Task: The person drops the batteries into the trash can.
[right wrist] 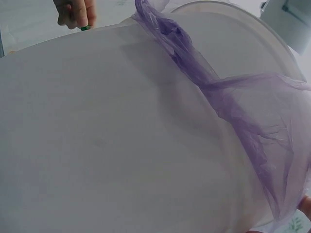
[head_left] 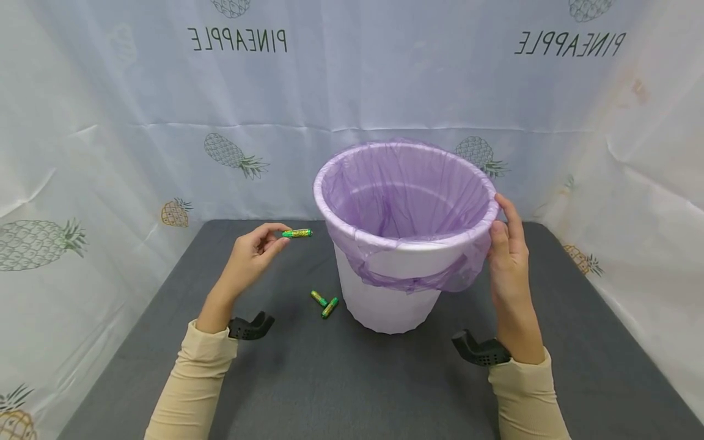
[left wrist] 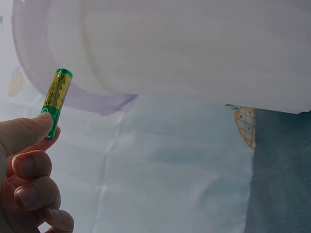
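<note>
My left hand (head_left: 254,256) pinches a green and yellow battery (head_left: 297,233) by one end, between thumb and index finger. It is left of a white trash can (head_left: 385,299), apart from it. In the left wrist view the battery (left wrist: 57,99) points up past the thumb, with the other fingers curled below. A purple trash bag (head_left: 385,195) lines the can and folds over its rim. My right hand (head_left: 508,256) holds the can's rim at the right, thumb toward the front. Only fingertips (right wrist: 305,206) of that hand show in the right wrist view.
Two more batteries, one (head_left: 318,298) touching or nearly touching the other (head_left: 330,308), lie on the dark grey tabletop (head_left: 352,391) left of the can's base. A pineapple-printed curtain (head_left: 297,91) surrounds the back and sides. Each wrist wears a black mount, left (head_left: 251,326) and right (head_left: 480,349).
</note>
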Available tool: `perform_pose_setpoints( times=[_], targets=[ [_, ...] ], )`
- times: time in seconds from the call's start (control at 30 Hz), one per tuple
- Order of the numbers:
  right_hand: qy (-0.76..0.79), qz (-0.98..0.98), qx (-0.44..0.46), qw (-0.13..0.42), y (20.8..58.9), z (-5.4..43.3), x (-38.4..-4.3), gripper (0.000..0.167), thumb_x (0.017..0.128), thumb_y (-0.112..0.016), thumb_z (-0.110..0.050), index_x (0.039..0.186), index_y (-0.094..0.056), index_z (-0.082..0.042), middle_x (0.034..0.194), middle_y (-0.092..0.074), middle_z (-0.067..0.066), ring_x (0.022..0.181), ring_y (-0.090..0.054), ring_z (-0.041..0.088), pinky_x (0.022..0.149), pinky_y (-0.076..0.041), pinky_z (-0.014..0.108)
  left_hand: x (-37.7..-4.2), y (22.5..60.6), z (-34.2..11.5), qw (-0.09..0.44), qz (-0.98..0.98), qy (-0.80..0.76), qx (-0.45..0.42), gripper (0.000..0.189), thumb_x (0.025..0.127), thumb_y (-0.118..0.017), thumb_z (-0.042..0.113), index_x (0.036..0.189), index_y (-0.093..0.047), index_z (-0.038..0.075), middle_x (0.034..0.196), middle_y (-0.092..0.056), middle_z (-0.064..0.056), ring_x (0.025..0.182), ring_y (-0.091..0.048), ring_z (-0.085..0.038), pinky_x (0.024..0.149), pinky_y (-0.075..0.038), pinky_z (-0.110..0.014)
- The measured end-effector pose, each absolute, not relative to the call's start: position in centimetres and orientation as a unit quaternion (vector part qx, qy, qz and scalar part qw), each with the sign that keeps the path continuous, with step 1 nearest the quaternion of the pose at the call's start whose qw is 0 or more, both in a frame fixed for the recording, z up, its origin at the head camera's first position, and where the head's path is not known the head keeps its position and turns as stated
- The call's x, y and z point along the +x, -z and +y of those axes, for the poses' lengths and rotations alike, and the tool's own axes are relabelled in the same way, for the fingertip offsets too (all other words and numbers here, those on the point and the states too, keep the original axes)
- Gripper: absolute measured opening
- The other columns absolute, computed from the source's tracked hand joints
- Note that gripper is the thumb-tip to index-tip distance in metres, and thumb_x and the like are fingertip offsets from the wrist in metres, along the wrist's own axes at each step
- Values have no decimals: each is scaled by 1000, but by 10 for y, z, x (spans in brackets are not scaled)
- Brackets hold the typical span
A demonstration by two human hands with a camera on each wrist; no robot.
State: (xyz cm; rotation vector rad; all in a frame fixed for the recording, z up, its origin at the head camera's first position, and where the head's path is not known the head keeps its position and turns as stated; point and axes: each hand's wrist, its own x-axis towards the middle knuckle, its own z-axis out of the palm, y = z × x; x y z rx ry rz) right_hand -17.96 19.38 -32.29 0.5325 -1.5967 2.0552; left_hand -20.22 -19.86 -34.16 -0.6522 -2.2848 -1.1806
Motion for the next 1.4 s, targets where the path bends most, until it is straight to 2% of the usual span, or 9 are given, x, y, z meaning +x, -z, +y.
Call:
perform_pose_setpoints(
  times=[0.2,0.5,0.7,0.9,1.4],
  targets=[
    [-753,-579,200,240,323,194,-181,40,101,-47,-18,141,-46,-18,99,-60,-5,80,-55,3,73,-47,15,-204,332,-201,259,-832,429,-238,18,89,-64,-1,106,-67,2,67,-43,4,53,-30,1,50,-28,-21],
    [-749,-586,188,243,321,194,-180,39,101,-47,-18,141,-46,-18,98,-59,-5,80,-55,2,73,-47,15,-200,313,-198,286,-827,425,-231,18,91,-62,0,109,-67,2,67,-43,5,53,-31,0,50,-27,-22],
    [-744,-592,191,245,322,194,-181,41,101,-47,-20,142,-45,-17,98,-60,-5,84,-56,4,77,-47,16,-199,305,-195,304,-811,440,-237,21,89,-63,-3,109,-67,1,66,-40,9,53,-30,0,50,-26,-22],
    [-746,-588,193,245,323,195,-181,41,101,-48,-20,142,-44,-17,98,-60,-5,82,-57,3,75,-48,15,-200,295,-190,324,-793,451,-250,18,89,-63,-2,107,-66,-2,63,-36,7,55,-29,-1,52,-26,-22],
    [-748,-591,183,241,322,194,-179,39,101,-47,-17,140,-46,-19,88,-60,-7,75,-56,2,69,-47,15,-205,275,-166,345,-773,433,-309,17,85,-65,-6,102,-67,-5,64,-35,2,59,-30,-2,55,-25,-18]
  ],
)
